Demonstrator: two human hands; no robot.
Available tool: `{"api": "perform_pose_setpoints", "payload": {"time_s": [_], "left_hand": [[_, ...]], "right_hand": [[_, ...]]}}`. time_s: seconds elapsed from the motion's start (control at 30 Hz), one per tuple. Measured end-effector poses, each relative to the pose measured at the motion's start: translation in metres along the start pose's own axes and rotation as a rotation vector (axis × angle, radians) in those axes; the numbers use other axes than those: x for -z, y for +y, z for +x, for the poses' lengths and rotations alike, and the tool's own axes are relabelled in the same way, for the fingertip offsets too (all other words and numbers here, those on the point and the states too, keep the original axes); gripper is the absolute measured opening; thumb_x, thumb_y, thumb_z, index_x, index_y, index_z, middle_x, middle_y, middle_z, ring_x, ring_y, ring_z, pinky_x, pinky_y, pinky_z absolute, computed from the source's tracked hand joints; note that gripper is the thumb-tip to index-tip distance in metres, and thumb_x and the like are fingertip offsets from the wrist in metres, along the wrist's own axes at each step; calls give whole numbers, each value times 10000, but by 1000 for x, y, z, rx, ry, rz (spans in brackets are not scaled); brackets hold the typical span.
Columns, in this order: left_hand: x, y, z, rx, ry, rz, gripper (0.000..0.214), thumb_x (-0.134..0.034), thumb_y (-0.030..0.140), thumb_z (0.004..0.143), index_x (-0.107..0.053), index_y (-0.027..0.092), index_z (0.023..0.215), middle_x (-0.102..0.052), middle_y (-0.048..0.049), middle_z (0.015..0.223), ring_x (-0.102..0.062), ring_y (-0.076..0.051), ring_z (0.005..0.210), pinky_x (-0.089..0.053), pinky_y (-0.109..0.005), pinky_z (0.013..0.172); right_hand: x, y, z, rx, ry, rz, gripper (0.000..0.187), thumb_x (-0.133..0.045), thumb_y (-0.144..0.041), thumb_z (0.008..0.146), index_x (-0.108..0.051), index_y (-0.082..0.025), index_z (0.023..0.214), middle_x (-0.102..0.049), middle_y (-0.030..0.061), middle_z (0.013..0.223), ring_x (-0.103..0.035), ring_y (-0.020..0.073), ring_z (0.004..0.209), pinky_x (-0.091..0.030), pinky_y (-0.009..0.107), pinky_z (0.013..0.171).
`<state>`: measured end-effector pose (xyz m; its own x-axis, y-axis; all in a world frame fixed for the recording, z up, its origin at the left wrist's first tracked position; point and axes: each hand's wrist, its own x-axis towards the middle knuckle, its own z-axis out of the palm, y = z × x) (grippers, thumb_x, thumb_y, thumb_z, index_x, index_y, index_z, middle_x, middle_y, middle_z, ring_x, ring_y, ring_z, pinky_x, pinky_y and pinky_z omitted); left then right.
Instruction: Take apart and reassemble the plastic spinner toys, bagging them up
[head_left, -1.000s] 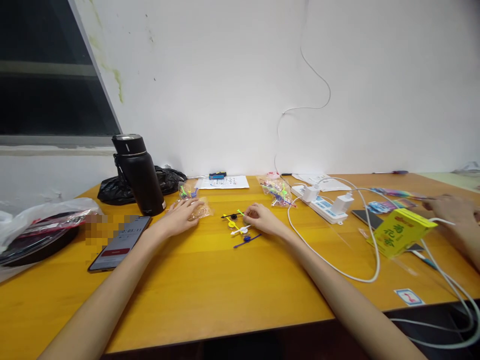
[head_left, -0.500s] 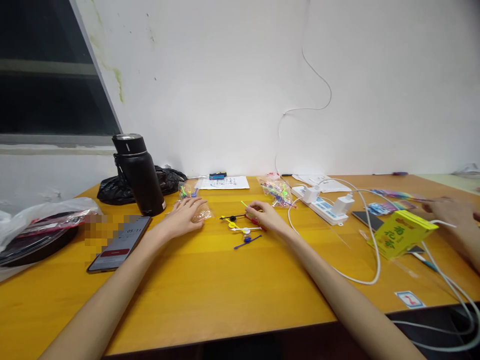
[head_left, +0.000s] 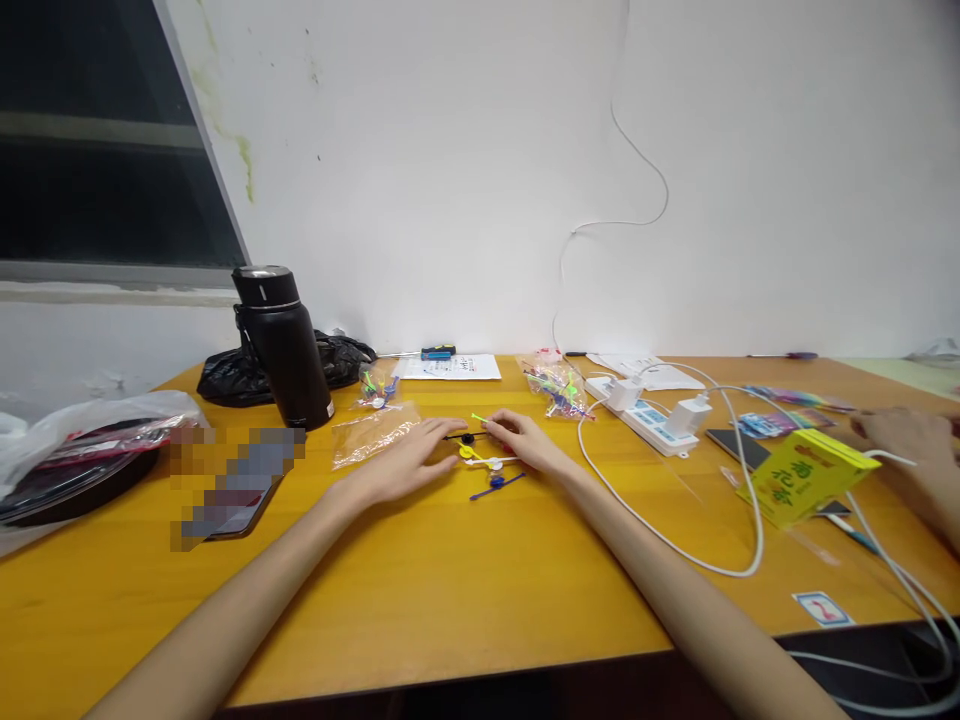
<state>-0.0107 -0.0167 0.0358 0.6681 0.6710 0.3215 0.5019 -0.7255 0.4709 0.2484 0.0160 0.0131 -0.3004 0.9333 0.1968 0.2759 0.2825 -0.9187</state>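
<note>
My left hand [head_left: 411,462] lies low over the table, fingers stretched out and apart, its fingertips beside a black plastic pointer [head_left: 468,438] with a round disc, like a clock hand. My right hand [head_left: 526,440] is closed, with thumb and fingers at the end of a thin green pointer [head_left: 478,417]; its grip is partly hidden. Between the hands lie a yellow pointer [head_left: 466,452], a white pointer [head_left: 495,463] and a blue pointer [head_left: 497,483]. A bit of red shows under my right fingers. Behind my left hand is a flattened clear plastic bag [head_left: 367,440].
Bagged coloured pieces [head_left: 559,385] lie behind, near a power strip [head_left: 664,428] with looping white cables. A black bottle [head_left: 283,360] and a phone [head_left: 244,490] are at left. A yellow box [head_left: 806,477] stands at right, near another person's hand [head_left: 904,445].
My left hand has moved right, off the clear bag, to the pointers. My right hand has shifted slightly left with the green pointer. The phone's screen has dimmed.
</note>
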Motion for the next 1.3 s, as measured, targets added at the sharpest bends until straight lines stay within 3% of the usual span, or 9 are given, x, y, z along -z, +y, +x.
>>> {"api": "perform_pose_setpoints", "payload": {"time_s": [0.17,0.4,0.67,0.83,1.03,1.17,1.3], "left_hand": [[-7,1,1,36,-10,-95,402,-480,450,1003,-548,263,1353,-605,-87,1366,-564,-257,1255,-429,-410,1079],[-4,5,3,32,-36,-83,373,-433,454,1018,-630,233,1245,-689,-79,1173,-633,-226,971,-490,-354,870],[-2,13,4,-24,-62,-38,279,-430,360,1025,-667,234,1097,-697,-54,1031,-627,-214,904,-469,-335,819],[-6,16,4,-119,-44,2,248,-445,324,1016,-676,246,1062,-646,-61,1028,-606,-214,926,-464,-338,837],[-8,18,5,-65,74,-15,218,-446,315,1017,-645,235,1053,-635,-70,1084,-578,-242,1044,-450,-396,945],[-11,21,5,82,206,-246,326,-535,394,984,-527,264,1284,-581,-84,1265,-555,-237,1135,-473,-399,976],[-17,25,8,124,144,-540,449,-567,460,966,-475,287,1369,-567,-92,1328,-571,-230,1155,-511,-366,932]], "right_hand": [[-14,-4,-3,-106,-41,218,417,-704,-583,825,-675,-186,950,-669,5,875,-542,116,697,-414,248,640],[-30,-15,-12,-268,-21,597,343,-810,-479,757,-652,-203,885,-731,29,989,-686,163,931,-521,280,874],[-40,-26,-18,-373,-12,560,224,-755,-367,815,-618,-201,875,-713,9,812,-695,142,765,-546,242,712],[-40,-22,-16,-307,-37,384,297,-735,-461,812,-573,-213,841,-701,11,720,-658,156,635,-512,264,611],[-32,-26,-11,-32,81,186,323,-742,-497,784,-714,-179,836,-707,48,910,-630,203,923,-466,332,885],[-28,-37,-13,-4,168,222,347,-747,-499,796,-753,-193,959,-704,58,1033,-611,208,987,-435,324,907],[-32,-41,-16,-5,96,361,366,-748,-511,808,-731,-205,1009,-701,42,1022,-621,190,947,-447,312,880]]}}
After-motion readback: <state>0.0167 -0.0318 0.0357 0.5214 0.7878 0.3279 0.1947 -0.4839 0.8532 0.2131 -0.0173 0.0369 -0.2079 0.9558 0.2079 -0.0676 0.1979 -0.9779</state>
